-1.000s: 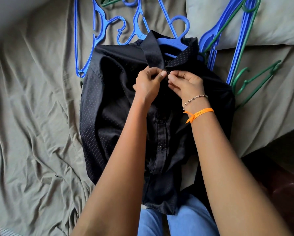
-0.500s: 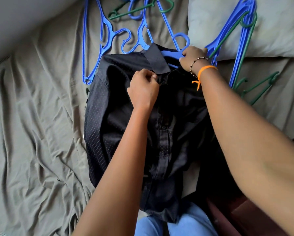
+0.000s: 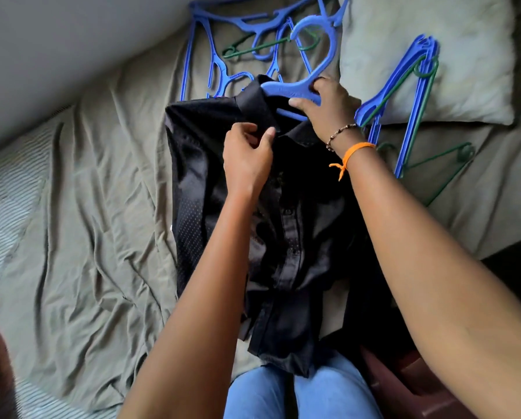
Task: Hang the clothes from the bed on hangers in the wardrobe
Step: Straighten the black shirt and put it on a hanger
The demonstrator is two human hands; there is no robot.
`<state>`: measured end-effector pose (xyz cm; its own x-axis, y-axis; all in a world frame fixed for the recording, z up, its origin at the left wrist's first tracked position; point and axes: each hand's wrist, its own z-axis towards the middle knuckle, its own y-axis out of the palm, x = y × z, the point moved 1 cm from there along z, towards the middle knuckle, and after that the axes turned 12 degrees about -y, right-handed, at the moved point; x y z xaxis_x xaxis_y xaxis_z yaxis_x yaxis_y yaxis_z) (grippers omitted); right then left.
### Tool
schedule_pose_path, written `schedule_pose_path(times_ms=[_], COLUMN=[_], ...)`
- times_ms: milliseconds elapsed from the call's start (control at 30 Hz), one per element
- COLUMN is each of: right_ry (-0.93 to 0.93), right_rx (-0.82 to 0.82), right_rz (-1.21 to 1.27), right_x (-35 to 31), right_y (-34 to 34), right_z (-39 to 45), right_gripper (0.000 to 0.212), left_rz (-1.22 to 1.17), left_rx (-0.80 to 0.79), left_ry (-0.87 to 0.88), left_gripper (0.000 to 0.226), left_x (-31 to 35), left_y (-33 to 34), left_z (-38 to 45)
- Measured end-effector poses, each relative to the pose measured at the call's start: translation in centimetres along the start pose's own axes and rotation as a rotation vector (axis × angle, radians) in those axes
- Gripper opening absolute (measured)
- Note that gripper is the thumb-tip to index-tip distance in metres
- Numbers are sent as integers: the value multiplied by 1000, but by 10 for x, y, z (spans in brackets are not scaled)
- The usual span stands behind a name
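A black dotted shirt (image 3: 199, 207) lies front up on the olive bed sheet (image 3: 87, 237), its hem hanging over the bed's near edge. A blue plastic hanger (image 3: 313, 65) sits inside its collar, hook pointing away from me. My right hand (image 3: 325, 101) grips the hanger's neck just above the collar. My left hand (image 3: 247, 155) pinches the shirt's collar at the front opening. Both forearms cross over the shirt and hide much of its middle.
Several loose blue hangers (image 3: 211, 65) and a thin green one (image 3: 253, 48) lie beyond the shirt. More blue and green hangers (image 3: 404, 95) lean on a pillow (image 3: 464, 55) at the right. The dark bed frame (image 3: 419, 379) runs at lower right.
My right hand left the collar buttons and took hold of the hanger's neck, lifting the hook up. My left hand stays on the collar. The view has shifted closer.
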<state>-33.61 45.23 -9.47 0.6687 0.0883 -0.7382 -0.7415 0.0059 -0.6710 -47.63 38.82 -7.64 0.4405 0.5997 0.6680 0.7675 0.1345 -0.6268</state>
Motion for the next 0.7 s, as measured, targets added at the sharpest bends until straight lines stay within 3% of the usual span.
schedule_pose_path(times_ms=[167, 367, 600, 700], right_ry=[-70, -166, -218, -287], right_rx=[-69, -133, -61, 13], right_rz=[-73, 96, 60, -19], right_x=[-69, -150, -259, -310], right_y=[-25, -60, -106, -128], right_z=[-19, -57, -120, -153], right_gripper=[30, 22, 10, 7], left_rz=[-114, -179, -449, -459], left_rx=[77, 135, -69, -102], left_ry=[-93, 4, 156, 279], left_gripper=[54, 46, 41, 40], left_x=[14, 18, 10, 9], left_y=[-46, -116, -212, -250], left_z=[-16, -51, -110, -131])
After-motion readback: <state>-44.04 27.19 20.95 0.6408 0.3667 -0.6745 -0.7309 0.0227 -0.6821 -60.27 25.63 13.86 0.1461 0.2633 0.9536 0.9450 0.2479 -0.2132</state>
